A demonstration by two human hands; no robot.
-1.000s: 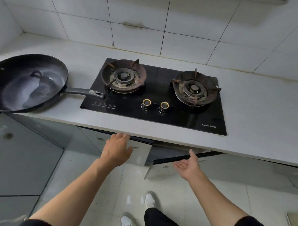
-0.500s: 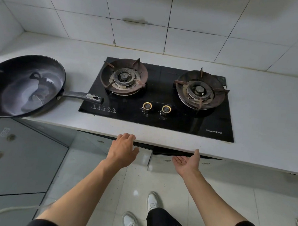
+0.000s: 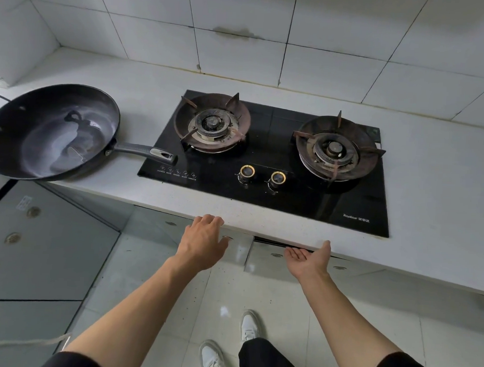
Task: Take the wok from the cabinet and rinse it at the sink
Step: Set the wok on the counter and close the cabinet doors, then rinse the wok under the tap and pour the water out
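The wok [image 3: 53, 132] sits at the surface's left edge, handle [image 3: 146, 152] toward the hob [image 3: 266, 167]. Rigid, probably heavy; take the handle. Both hands, left [image 3: 203, 241] and right [image 3: 309, 259], are open, holding nothing.

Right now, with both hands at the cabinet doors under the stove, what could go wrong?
1. The right hand lies palm-up at the nearly closed grey cabinet door, just beneath the white countertop edge; its fingers could get pinched.
2. The dark round wok overhangs the countertop's front edge, so a bump could tip it off.
3. Its black handle reaches over the black glass gas stove and could snag.
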